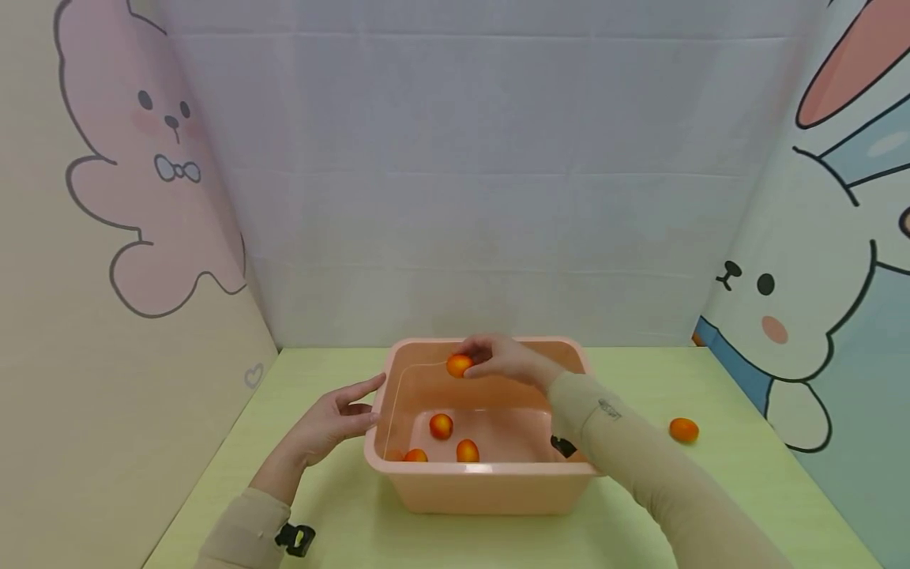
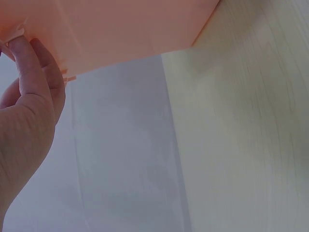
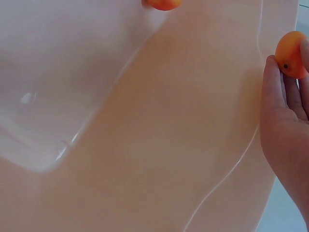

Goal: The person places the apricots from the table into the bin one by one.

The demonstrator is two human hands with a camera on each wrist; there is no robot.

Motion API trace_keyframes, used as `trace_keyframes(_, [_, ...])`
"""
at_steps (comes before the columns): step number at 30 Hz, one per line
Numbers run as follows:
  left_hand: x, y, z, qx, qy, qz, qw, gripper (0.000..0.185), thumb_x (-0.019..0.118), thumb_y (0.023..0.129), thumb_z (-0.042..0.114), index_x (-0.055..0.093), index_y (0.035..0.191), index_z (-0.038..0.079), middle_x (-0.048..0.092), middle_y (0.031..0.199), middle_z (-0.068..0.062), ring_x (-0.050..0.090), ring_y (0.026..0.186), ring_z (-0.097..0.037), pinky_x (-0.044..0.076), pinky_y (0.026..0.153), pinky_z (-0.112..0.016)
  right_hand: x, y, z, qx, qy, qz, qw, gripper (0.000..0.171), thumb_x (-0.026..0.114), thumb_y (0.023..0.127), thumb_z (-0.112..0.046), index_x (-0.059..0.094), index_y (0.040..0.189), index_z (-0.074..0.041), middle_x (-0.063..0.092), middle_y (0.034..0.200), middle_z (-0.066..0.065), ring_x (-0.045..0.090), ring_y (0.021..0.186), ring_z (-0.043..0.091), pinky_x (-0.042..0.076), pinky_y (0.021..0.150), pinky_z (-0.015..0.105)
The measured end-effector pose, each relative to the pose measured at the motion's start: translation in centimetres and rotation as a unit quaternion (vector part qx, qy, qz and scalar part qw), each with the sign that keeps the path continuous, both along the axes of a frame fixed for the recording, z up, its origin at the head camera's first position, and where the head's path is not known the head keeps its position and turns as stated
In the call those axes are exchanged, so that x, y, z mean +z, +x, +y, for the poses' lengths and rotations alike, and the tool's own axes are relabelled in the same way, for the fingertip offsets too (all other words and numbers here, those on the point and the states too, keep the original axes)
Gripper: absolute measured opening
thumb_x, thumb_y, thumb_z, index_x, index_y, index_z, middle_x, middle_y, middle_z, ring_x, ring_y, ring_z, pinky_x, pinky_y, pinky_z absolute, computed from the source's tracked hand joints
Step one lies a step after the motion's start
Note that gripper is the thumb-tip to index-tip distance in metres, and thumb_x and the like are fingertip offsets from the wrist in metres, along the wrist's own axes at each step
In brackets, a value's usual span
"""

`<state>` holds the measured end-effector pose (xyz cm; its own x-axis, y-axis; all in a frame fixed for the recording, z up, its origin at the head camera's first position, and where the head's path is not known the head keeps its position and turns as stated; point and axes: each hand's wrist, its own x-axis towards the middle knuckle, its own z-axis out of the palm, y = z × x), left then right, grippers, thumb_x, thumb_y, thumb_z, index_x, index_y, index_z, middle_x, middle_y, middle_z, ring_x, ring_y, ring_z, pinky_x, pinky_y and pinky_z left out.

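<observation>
On pale green wood-grain tabletop (image 1: 320, 537): backdrop of smooth grey-white sheet (image 1: 462, 197), faint horizontal creases. Side panels printed with cartoon rabbits, pink on left panel (image 1: 142, 182), white on right panel (image 1: 796, 316); both cut off at frame edges.

Centre, near edge: peach plastic basin (image 1: 490, 486), rectangular, rounded corners, glossy, holding shallow clear water; waterline seen as thin bright curve on inner wall. Basin fills right wrist view (image 3: 145, 145); only an outer corner seen from left wrist view (image 2: 120, 29).

Right hand (image 1: 501, 359) above far side of basin, fingers curled round one small orange fruit (image 1: 459, 365), oval, smooth skin, dark stem dot visible in wrist view (image 3: 291, 54). Fruit held clear of the water, close to far inner wall. Thumb position hard to make out.

Left hand (image 1: 334, 419) at basin's left rim, fingers straight, relaxed, holding nothing; fingertips (image 2: 21, 48) touching rim edge.

Three further fruits in basin water (image 1: 441, 426), (image 1: 467, 450), (image 1: 415, 455), last partly hidden by near wall. One fruit on table, right of basin, well apart (image 1: 684, 429). Beige sleeves on both forearms; black strap at left wrist (image 1: 296, 539), partly hidden.
</observation>
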<state>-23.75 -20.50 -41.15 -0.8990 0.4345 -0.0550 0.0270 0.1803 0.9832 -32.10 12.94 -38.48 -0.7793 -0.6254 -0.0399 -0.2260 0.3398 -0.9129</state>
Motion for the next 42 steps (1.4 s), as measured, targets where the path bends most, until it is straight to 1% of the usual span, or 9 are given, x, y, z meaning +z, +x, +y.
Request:
trace_keyframes(6, [0.0,0.0,0.0,-0.005,0.004,0.001,1.0000,0.069,0.070,0.093,0.010,0.036,0.153,0.007,0.038,0.150,-0.025,0.059,0.104,-0.025,0.054,0.089,-0.034,-0.4,0.0,0.1,0.015,0.003,-0.032,0.999,0.037,0.071,0.090,-0.005,0.063,0.126,-0.005,0.065,0.120,0.006,0.059,0.110,0.023,0.051,0.095,0.033])
trace_keyframes(11, [-0.1,-0.1,0.1,-0.001,0.000,-0.001,1.0000,0.069,0.070,0.093,0.010,0.037,0.153,0.008,0.040,0.149,-0.023,0.059,0.105,-0.026,0.054,0.089,-0.035,-0.9,-0.1,0.3,0.052,0.010,-0.038,0.998,0.036,0.070,0.090,-0.001,0.063,0.126,-0.001,0.066,0.120,0.007,0.060,0.110,0.024,0.050,0.096,0.034])
trace_keyframes(20, [0.0,-0.2,0.2,0.003,-0.005,-0.002,1.0000,0.068,0.070,0.093,0.010,0.037,0.153,0.009,0.044,0.146,-0.023,0.059,0.108,-0.031,0.054,0.090,-0.036,-1.6,-0.6,0.4,0.090,0.065,-0.009,0.994,0.034,0.071,0.089,0.001,0.066,0.122,-0.001,0.067,0.115,0.006,0.062,0.107,0.020,0.050,0.095,0.031])
trace_keyframes(25, [0.1,-0.2,0.2,0.007,-0.013,-0.002,0.9999,0.069,0.071,0.092,0.011,0.038,0.153,0.009,0.045,0.145,-0.022,0.059,0.105,-0.028,0.054,0.089,-0.036,-1.6,-0.4,0.5,0.090,0.088,-0.018,0.992,0.034,0.071,0.088,0.001,0.064,0.121,0.000,0.066,0.114,0.004,0.062,0.106,0.020,0.051,0.094,0.032])
trace_keyframes(29, [0.1,-0.1,0.2,0.006,-0.015,-0.001,0.9999,0.069,0.071,0.092,0.012,0.038,0.153,0.010,0.046,0.145,-0.022,0.060,0.105,-0.027,0.054,0.090,-0.037,-1.5,-0.2,0.4,0.082,0.100,-0.031,0.991,0.035,0.071,0.088,0.000,0.063,0.123,0.000,0.065,0.117,0.007,0.061,0.109,0.023,0.051,0.094,0.032])
trace_keyframes(35, [0.2,0.1,0.2,0.006,-0.018,0.005,0.9998,0.069,0.071,0.092,0.012,0.039,0.153,0.009,0.047,0.144,-0.023,0.060,0.104,-0.027,0.054,0.089,-0.036,-0.8,0.3,0.4,0.063,0.067,-0.048,0.995,0.042,0.068,0.092,-0.004,0.059,0.132,0.001,0.058,0.135,0.019,0.055,0.123,0.034,0.049,0.099,0.036])
trace_keyframes(38, [0.3,0.2,0.1,0.005,-0.017,0.009,0.9998,0.069,0.071,0.092,0.011,0.038,0.152,0.007,0.046,0.144,-0.023,0.060,0.103,-0.025,0.054,0.088,-0.035,0.1,0.7,0.6,0.062,0.048,-0.060,0.995,0.042,0.068,0.093,-0.008,0.059,0.134,-0.003,0.056,0.137,0.017,0.056,0.123,0.030,0.046,0.103,0.042])
trace_keyframes(40, [0.3,0.2,0.1,0.005,-0.016,0.008,0.9998,0.069,0.071,0.092,0.011,0.038,0.152,0.007,0.045,0.145,-0.023,0.060,0.103,-0.024,0.054,0.088,-0.034,0.8,1.0,0.8,0.062,0.041,-0.065,0.995,0.042,0.069,0.094,-0.013,0.059,0.134,-0.006,0.058,0.135,0.013,0.056,0.122,0.027,0.044,0.104,0.045])
trace_keyframes(42, [0.3,0.2,0.2,0.000,-0.015,0.009,0.9998,0.069,0.071,0.092,0.012,0.037,0.153,0.007,0.044,0.146,-0.024,0.060,0.103,-0.025,0.054,0.088,-0.034,1.5,1.1,1.0,0.064,0.034,-0.060,0.996,0.042,0.069,0.094,-0.015,0.059,0.134,-0.007,0.061,0.132,0.008,0.056,0.122,0.028,0.044,0.104,0.044])
